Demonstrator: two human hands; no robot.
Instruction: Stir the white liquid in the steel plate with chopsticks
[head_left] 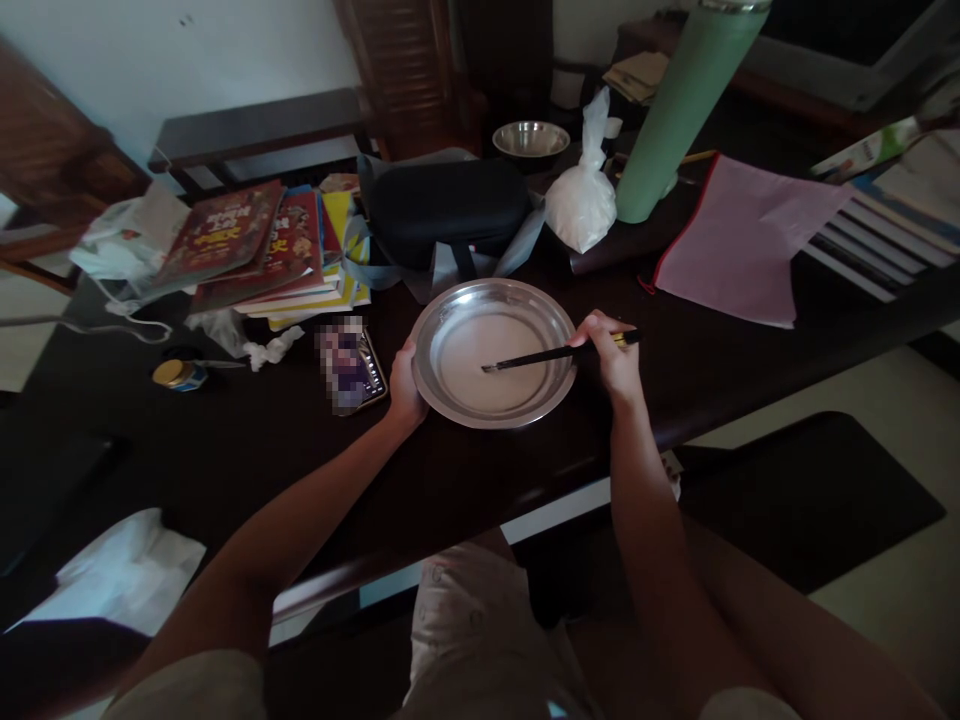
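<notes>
Sitting mid-desk (225, 450), the steel plate (457, 400) looks stiff, light and slippery; the left hand (405, 388) grips its nine o'clock rim. At three o'clock, the right hand (611, 358) pinches thin, rigid chopsticks (540, 356) near their top.

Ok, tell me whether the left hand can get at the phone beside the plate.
Probably yes. The left hand grips the plate at its rim, and the phone lies right next to it on the table, with nothing between them. It would have to let go of the plate first.
</notes>
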